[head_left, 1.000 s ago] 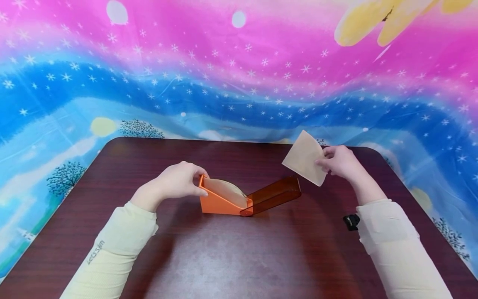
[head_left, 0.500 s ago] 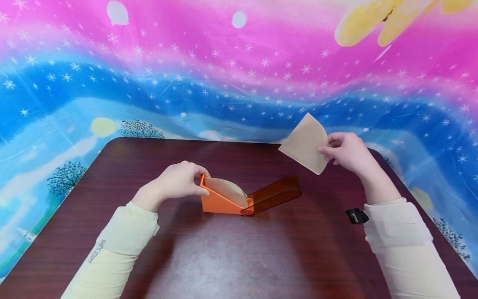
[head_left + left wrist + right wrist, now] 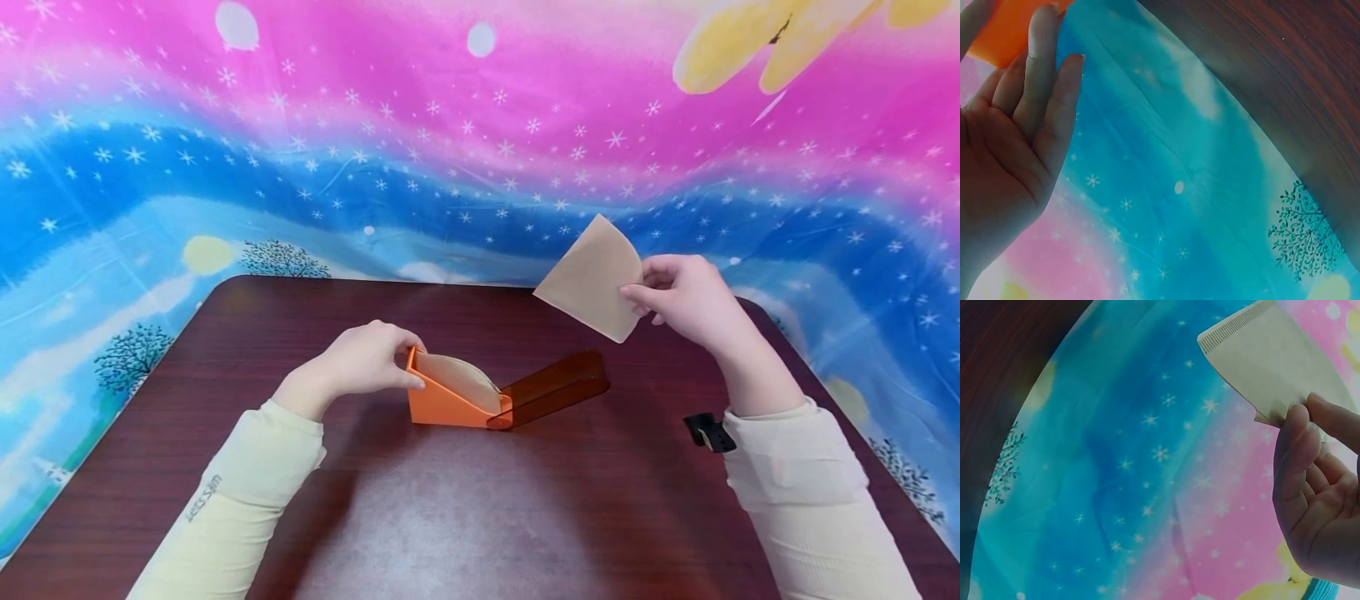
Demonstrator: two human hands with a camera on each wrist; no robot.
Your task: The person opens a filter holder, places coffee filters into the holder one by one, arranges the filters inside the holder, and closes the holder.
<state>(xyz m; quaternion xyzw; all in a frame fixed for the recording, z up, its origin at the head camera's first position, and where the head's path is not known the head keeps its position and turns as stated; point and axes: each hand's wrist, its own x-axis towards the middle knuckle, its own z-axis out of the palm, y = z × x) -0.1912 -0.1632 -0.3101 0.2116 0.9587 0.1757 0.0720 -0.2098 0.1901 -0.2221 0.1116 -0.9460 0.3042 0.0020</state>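
An orange coffee filter holder stands on the table, several tan paper filters fanned inside it. Its translucent brown lid is swung out to the right. My left hand grips the holder's tall left end between thumb and fingers; the left wrist view catches only a corner of the orange holder beside the fingers. Up above the lid, my right hand pinches one tan coffee filter by its right edge. The right wrist view shows this filter's crimped seam, with thumb and forefinger on the paper.
The dark wood table has rounded far corners. Behind it hangs a pink and blue snowflake cloth. A small black device sits at the right sleeve's cuff.
My right hand has lifted the coffee filter higher, then moved it slightly left. The left hand and the holder have shifted slightly right.
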